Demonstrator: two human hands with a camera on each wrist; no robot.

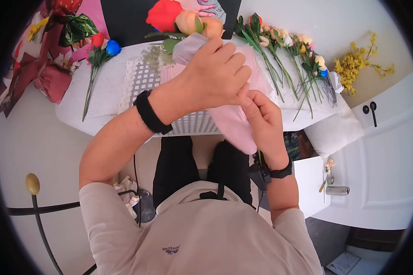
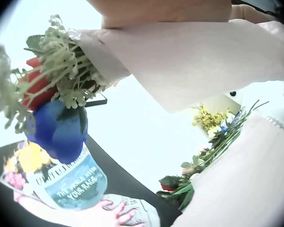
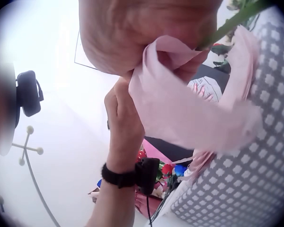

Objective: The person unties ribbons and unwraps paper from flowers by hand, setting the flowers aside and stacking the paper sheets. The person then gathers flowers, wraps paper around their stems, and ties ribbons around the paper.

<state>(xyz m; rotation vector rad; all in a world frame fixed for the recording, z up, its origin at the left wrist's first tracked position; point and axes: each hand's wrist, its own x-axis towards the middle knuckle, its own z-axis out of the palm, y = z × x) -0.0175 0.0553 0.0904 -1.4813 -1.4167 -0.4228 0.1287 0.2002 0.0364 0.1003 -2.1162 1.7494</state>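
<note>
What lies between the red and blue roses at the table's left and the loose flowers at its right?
The head view shows a grey patterned cloth and, above it, the pink-wrapped bouquet, held by the left hand and right hand.

Pink wrapping paper [image 1: 234, 130] hides most of the green stem [image 3: 239, 21] from me. The red rose [image 1: 163, 16] mostly hides the blue rose [image 2: 59, 130] in the head view; a filler sprig [image 2: 4, 90] blurs at the left wrist view's edge. The right wrist view crops the right hand [image 1: 267, 126]. The shirt lettering [image 1: 171, 250] looks too tiny to read.
</note>
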